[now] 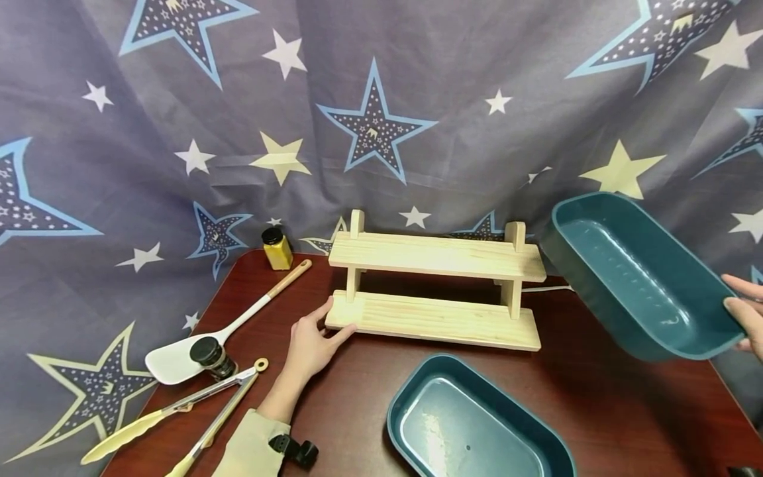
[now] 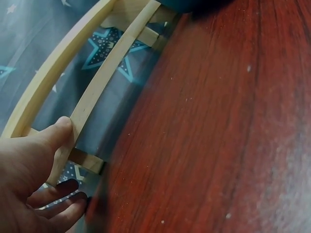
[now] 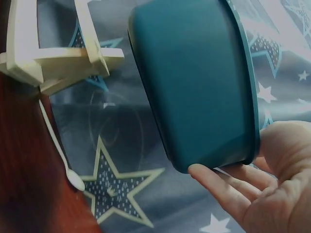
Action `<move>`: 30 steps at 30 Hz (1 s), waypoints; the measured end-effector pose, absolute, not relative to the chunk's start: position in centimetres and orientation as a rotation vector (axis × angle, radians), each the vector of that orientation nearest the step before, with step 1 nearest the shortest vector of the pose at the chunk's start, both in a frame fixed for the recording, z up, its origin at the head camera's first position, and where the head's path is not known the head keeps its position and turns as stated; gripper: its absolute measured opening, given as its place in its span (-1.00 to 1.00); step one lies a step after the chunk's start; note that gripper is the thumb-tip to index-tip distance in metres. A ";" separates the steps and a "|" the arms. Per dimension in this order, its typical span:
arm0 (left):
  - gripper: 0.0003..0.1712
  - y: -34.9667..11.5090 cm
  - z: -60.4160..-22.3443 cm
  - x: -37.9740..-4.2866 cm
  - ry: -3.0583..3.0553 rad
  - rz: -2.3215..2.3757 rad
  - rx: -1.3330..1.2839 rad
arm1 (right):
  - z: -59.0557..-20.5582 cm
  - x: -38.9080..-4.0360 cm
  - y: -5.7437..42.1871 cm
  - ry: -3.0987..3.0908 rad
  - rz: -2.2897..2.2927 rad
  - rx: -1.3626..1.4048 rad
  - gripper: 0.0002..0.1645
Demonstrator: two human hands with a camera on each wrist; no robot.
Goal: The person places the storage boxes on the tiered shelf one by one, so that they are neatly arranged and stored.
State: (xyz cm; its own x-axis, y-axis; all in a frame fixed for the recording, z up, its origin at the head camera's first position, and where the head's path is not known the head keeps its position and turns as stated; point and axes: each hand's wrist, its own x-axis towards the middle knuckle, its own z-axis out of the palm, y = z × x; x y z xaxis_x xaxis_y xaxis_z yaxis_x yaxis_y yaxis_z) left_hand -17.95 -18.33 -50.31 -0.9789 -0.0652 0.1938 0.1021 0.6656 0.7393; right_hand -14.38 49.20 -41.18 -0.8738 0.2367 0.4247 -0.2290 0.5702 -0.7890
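My left hand [image 1: 312, 344] pinches the left end of the lower board of a two-tier wooden shelf rack [image 1: 438, 255]. In the left wrist view its thumb [image 2: 60, 127] presses the board's edge, while the other fingers reach round the end. Off to the right, my right hand [image 1: 748, 315] grips one end of a deep teal bin [image 1: 640, 271], held tilted above the table with its inside towards the head camera. The right wrist view has the bin's outside [image 3: 199, 87], with fingertips at its lower corner.
A second teal bin [image 1: 477, 430] sits before the rack. Leftward lie a white spatula [image 1: 173, 358], a black-capped jar [image 1: 208, 354] and tongs [image 1: 203, 391]. A yellow bottle [image 1: 277, 250] stands behind. Beyond the rack's right end lies a white spoon [image 3: 63, 158]; a star-patterned curtain [image 1: 417, 99] hangs behind.
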 end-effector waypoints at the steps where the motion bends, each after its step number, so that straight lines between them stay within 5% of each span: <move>1: -0.01 -18.3 -50.3 -18.0 -2.676 -1.208 -0.028 | -39.3 -13.7 46.6 -2.292 1.266 -0.019 -0.32; 9: -0.01 -18.4 -50.4 -18.0 -2.691 -1.204 -0.010 | -34.5 -14.5 40.5 -2.121 1.599 0.014 -0.31; 17: 0.00 -18.2 -50.2 -18.0 -2.702 -1.223 -0.002 | -32.7 -15.9 37.1 -2.414 1.248 -0.075 -0.51; 30: -0.01 -18.1 -50.2 -17.9 -2.683 -1.204 0.001 | -31.5 -18.2 33.6 -2.546 1.116 -0.048 -0.50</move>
State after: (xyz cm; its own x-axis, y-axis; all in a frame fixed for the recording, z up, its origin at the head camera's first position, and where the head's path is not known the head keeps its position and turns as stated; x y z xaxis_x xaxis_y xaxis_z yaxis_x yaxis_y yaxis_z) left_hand -17.85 -18.13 -50.16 -0.9799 -0.0825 0.1814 0.0808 0.6679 0.7398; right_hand -18.16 33.62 -31.51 -0.9350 0.1725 0.3100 -0.1110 0.6877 -0.7175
